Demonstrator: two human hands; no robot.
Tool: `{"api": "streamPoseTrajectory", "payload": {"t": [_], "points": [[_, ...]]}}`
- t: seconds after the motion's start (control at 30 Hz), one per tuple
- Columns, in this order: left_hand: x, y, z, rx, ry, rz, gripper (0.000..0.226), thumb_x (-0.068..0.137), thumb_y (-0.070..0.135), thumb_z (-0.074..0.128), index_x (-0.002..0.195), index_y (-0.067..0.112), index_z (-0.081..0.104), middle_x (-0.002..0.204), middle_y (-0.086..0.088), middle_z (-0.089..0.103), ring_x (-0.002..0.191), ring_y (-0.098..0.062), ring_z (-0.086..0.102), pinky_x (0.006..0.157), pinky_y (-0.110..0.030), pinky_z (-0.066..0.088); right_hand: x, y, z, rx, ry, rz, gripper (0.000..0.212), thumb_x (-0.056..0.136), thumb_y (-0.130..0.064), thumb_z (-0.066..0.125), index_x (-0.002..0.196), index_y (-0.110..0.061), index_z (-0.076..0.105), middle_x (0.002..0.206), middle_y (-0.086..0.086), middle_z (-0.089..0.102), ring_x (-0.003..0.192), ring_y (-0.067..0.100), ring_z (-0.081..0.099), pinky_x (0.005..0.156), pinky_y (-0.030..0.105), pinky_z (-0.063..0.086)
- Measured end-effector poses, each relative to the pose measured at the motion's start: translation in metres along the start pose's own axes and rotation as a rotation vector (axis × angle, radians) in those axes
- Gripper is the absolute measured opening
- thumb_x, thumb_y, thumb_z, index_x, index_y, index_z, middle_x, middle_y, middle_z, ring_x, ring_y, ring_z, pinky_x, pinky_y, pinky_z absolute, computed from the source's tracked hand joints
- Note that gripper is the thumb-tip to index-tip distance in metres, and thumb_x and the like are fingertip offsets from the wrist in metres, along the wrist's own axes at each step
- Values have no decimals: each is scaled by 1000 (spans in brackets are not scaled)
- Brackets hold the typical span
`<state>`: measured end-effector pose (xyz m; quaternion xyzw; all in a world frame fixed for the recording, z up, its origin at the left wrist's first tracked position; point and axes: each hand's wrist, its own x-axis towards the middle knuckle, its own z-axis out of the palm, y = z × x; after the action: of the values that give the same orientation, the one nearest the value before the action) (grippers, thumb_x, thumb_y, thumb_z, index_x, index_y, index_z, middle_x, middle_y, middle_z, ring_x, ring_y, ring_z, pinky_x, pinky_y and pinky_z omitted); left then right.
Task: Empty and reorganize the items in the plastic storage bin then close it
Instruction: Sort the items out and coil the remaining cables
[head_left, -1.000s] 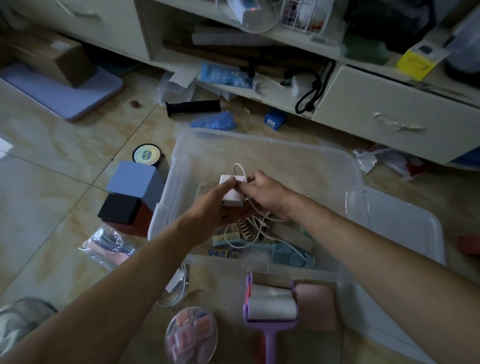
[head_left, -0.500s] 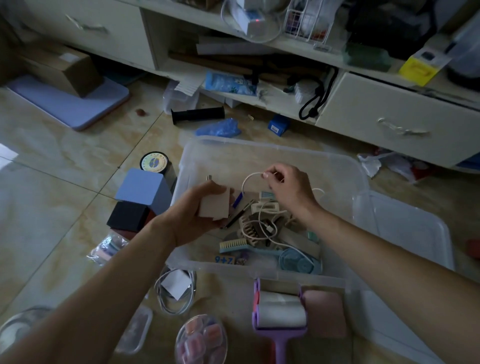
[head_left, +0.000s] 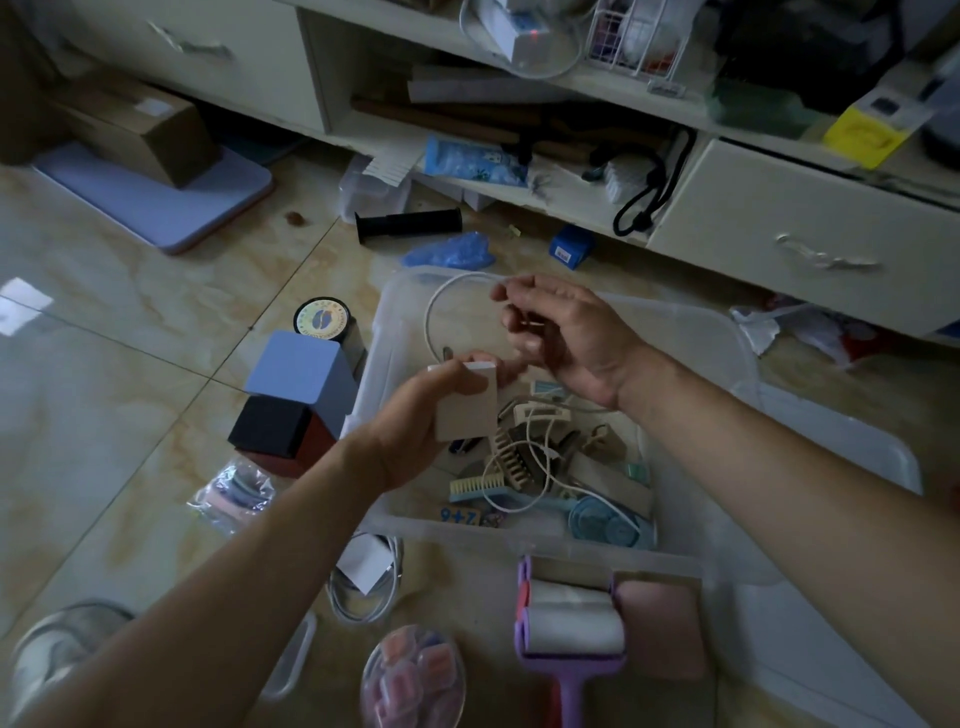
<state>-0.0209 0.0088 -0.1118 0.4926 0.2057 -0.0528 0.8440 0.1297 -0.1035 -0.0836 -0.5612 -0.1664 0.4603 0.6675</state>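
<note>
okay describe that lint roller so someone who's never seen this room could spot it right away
Start at the clear plastic bin on the tiled floor. Just outside its near wall lies the lint roller: a white roll in a purple frame with a purple handle, left of a pink pad.

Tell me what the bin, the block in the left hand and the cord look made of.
Bin: clear plastic, since the floor shows through its walls. Block: probably smooth matte white plastic, with flat faces and crisp edges. Cord: likely rubbery white sheathing; it bends in a soft loop.
</note>
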Motion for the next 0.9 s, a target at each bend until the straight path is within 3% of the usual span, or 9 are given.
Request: {"api": "streamPoseTrajectory", "payload": {"t": [0.13,0.23,0.37,0.43,0.5,0.6,0.7,0.8,0.9], "points": [[7,4,4,-6,244,60,9,91,19,57,96,14,62,80,-5,72,87,-26,64,82,-37,52,4,24,-14,-406,175,61,31,100,-34,57,107,-5,66,91,10,68,76,23,64,75,35,54],[10,5,-3,-64,319,110,8,92,16,54,94,13,62,79,-5,70,85,-23,66,82,-36,53,-6,44,-29,-629,-56,293,62,95,-64,47,116,-8,66,111,13,71,104,31,68,94,39,53],[10,6,-5,-150,323,123,8,94,14,53,99,12,60,90,-9,65,96,-27,68,95,-43,52,-20,59,-40,-675,-325,443,43,98,-46,56,104,-6,69,86,11,73,75,23,70,70,33,55],[14,6,-7,-159,335,84,8,94,16,56,101,13,60,100,-12,64,110,-34,66,100,-47,51,-20,57,-44,-709,-159,346,34,100,-42,56,89,-13,70,64,-2,63,55,13,57,57,31,46],[16,4,-8,-136,377,-19,14,91,19,61,104,14,60,113,-15,63,117,-38,61,98,-49,52,-11,48,-50,-735,125,239,34,102,-40,51,86,-15,68,62,-4,56,56,12,51,56,30,44],[19,-6,-10,-77,476,-177,29,87,20,66,113,14,56,117,-19,62,110,-35,64,88,-46,58,2,40,-65,-1086,378,285,32,102,-38,48,95,-14,68,83,6,65,68,19,60,61,34,52],[18,-17,-11,-78,521,-285,19,90,16,62,106,9,56,102,-15,66,93,-30,68,83,-43,59,-5,52,-71,-1392,542,499,31,98,-29,54,120,-8,57,105,13,64,79,27,59,64,30,45],[14,-25,-12,-61,519,-389,8,90,12,62,95,8,56,86,-13,62,77,-24,61,75,-37,57,-19,71,-69,-1491,559,541,79,89,-16,68,151,-11,18,144,23,36,125,39,44,92,42,44],[12,-32,-12,-12,514,-436,5,89,10,62,90,7,58,76,-10,59,68,-20,57,69,-33,55,-15,85,-68,-1843,297,71,108,80,-19,75,156,-27,-1,161,21,-8,150,41,-1,121,53,12]]}}
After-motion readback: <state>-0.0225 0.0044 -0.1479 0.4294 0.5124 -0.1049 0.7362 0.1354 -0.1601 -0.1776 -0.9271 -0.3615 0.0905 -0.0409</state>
